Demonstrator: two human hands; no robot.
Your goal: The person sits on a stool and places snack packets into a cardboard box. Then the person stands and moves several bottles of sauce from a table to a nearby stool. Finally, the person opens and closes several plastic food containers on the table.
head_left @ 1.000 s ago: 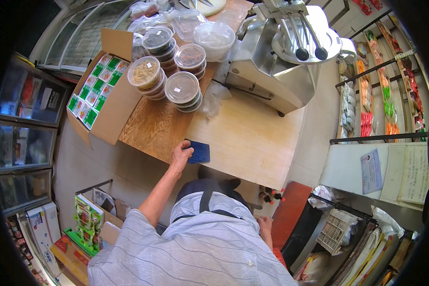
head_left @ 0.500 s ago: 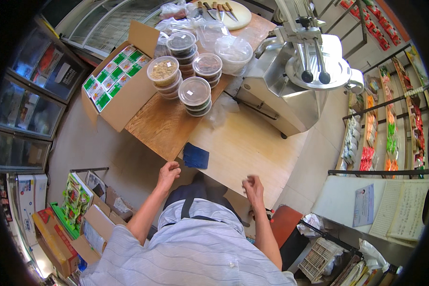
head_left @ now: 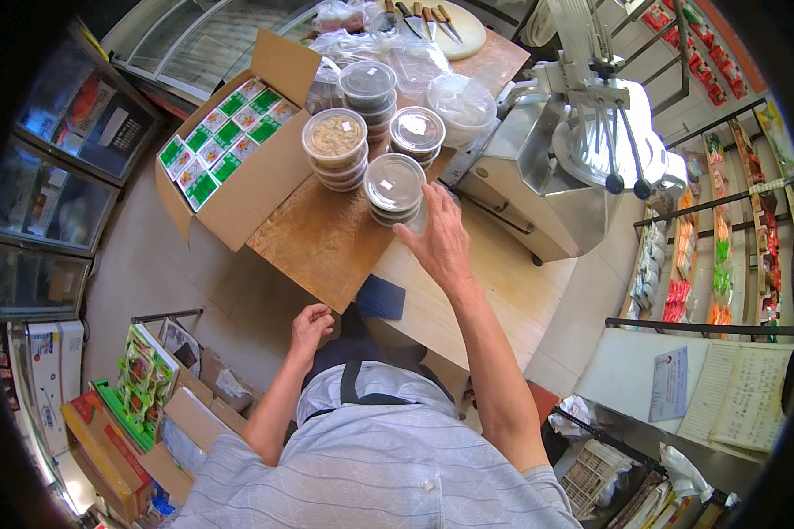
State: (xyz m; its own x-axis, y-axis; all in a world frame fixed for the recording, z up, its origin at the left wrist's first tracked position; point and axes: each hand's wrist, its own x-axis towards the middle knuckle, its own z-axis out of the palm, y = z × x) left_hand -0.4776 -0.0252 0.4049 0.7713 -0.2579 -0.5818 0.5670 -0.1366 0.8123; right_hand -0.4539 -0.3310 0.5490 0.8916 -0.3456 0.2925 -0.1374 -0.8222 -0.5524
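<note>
My right hand [head_left: 443, 242] is open, thumb and fingers apart at the right side of the front stack of lidded clear tubs [head_left: 388, 189]. Whether its fingertips touch them is unclear. My left hand [head_left: 310, 332] is loosely closed with nothing visible in it, beside the corner of the brown wooden tabletop [head_left: 313, 251]. A folded blue cloth [head_left: 381, 300] lies on the pale board [head_left: 503, 309] between my hands. More tub stacks [head_left: 333, 141] stand behind the front one.
An open carton of green-and-white packs [head_left: 256, 176] sits at left. A steel machine with levers [head_left: 556, 212] stands at right. Bagged bowls [head_left: 459, 110] and knives on a round board [head_left: 463, 44] are at the back. Display shelves [head_left: 715, 220], fridges [head_left: 57, 220] and boxes [head_left: 115, 458] surround me.
My right hand has risen from low beside my body to the front tub stack. My left hand has left the blue cloth and now lies lower and further left.
</note>
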